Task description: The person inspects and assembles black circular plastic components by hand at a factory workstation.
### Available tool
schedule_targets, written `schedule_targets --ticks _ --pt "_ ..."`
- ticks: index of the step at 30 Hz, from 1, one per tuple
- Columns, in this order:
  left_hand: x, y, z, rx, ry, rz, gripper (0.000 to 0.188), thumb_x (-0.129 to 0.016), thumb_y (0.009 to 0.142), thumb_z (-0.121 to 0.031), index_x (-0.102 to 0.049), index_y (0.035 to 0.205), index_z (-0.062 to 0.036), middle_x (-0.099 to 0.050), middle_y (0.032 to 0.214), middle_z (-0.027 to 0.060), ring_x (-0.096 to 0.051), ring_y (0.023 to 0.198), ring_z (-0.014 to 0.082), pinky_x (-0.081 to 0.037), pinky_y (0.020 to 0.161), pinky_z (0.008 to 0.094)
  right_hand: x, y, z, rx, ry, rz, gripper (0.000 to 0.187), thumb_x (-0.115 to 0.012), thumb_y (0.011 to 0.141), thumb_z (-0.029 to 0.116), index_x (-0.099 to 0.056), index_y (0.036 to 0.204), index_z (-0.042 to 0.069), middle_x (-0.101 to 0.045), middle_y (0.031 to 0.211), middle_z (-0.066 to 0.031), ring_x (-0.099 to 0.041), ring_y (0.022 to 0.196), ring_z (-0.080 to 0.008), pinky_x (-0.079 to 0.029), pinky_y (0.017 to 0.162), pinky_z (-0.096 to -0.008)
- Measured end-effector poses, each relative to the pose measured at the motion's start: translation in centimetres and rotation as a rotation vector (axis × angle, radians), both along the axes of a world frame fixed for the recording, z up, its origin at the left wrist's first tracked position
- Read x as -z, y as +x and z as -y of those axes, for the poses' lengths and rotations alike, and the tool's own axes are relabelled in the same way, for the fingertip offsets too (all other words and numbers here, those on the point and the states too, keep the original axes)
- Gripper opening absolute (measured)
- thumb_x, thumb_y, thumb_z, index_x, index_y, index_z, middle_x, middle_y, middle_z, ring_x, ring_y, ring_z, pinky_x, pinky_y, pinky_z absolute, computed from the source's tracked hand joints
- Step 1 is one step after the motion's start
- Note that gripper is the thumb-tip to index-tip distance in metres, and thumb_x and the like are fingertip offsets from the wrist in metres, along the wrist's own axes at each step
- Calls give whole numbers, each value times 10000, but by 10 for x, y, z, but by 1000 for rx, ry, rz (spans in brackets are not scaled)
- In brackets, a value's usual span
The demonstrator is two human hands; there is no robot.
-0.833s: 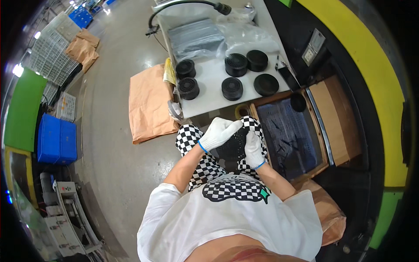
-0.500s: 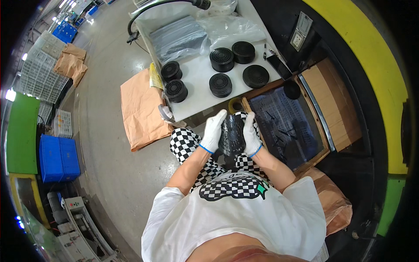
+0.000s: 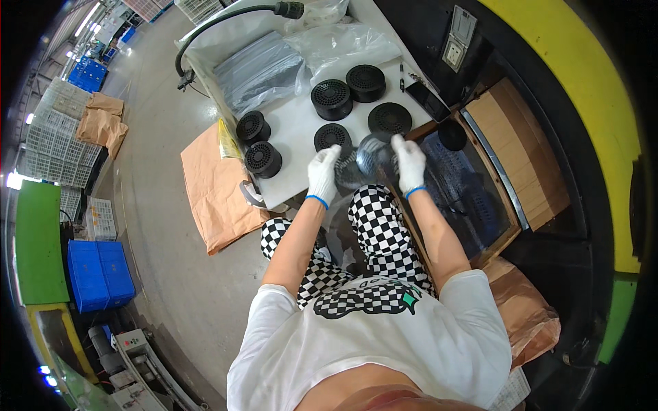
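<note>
Both my hands wear white gloves with blue cuffs and are raised over the table's near edge. Between them are black perforated discs [image 3: 351, 168], smeared by motion, with a shiny, see-through look. My left hand [image 3: 322, 175] has its fingers closed at the left side of these discs, and my right hand [image 3: 410, 164] grips them at the right. Just beyond stands a stack of black perforated discs [image 3: 332, 137] on the white table [image 3: 291, 186], partly hidden by my left hand. Farther back are more such stacks [image 3: 332, 100], and a wide black disc stack [image 3: 389, 119] sits beyond my right hand.
Clear plastic bags [image 3: 349, 48] and grey plastic sheets [image 3: 260, 72] cover the table's far side. A phone [image 3: 428, 101] lies at its right edge. A wood-framed bin [image 3: 473, 205] stands right, brown paper [image 3: 216, 192] left. A bendable lamp arm [image 3: 226, 15] arches over the back.
Both hands have moved forward from above my lap to the table's near edge, carrying the discs, and are now farther apart. The discs, held together before, now look spread and blurred.
</note>
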State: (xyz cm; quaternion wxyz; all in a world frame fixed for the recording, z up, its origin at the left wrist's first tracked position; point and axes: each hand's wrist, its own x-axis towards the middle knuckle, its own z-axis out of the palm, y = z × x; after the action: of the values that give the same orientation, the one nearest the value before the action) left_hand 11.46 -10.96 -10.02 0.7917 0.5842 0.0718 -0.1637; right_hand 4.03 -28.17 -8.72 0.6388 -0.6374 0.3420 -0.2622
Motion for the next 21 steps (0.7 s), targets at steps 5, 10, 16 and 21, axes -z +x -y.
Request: schedule_targets --ticks 5,10,16,21 --pt "2 30 -13 -62 328 165 233 -636 750 -176 -565 872 8 -590 668 49 -533 487 101 -422 451 200 40 26 66 21 144 102 220 -512 844 201 -517 895 -13 -565 665 -77 -555 499 -133 -442 343 -258" --pt "23 42 -18 -112 673 318 328 -624 732 -149 -537 1022 -23 -606 701 104 -598 609 143 -462 499 245 40 34 77 -132 -15 -284 246 -524 832 230 -512 987 38 -595 671 -139 -609 568 -224 -479 429 -328" --pt "19 37 -22 -66 1185 526 479 -585 719 -379 -547 1075 -61 -591 949 213 -569 896 328 -432 793 370 81 5 100 -2 -460 -411 417 -462 818 389 -508 1085 72 -571 973 -215 -539 920 -357 -427 777 -421" --pt "5 -5 -40 17 588 368 324 -511 842 -247 -509 1091 -40 -467 549 -2 -418 427 64 -344 382 209 152 -108 162 268 -813 -635 302 -396 838 309 -550 1007 110 -593 961 -155 -557 905 -329 -432 804 -387"
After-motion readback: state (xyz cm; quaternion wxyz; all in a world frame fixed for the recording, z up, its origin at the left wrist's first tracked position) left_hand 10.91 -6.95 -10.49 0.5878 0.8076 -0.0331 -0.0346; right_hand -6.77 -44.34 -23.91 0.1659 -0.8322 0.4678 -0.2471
